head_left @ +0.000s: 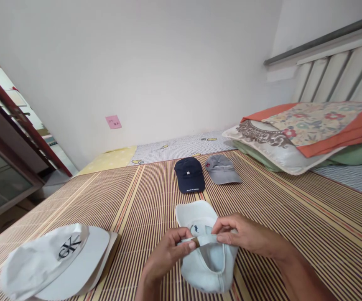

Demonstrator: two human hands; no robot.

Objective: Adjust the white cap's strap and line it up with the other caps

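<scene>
A pale blue baseball cap [207, 276] rests on the striped mat in front of me, its brim pointing away and its back opening toward me. My left hand [171, 251] pinches the cap's back strap near a brownish buckle [196, 242]. On the other side, my right hand [243, 234] grips the same strap between thumb and fingers. Beyond the brim lie a navy cap [189, 175] with small white lettering and a grey cap [223, 170] with a red mark. To the left sits a white cap [43, 259] with black letters, on top of other brims.
The striped bamboo mat [131, 234] covers the bed up to a checked sheet [181, 146] by the wall. Pillows [294, 129] with a floral and orange cover are piled at the right, below a radiator [340, 71]. A pink note [113, 122] hangs on the wall.
</scene>
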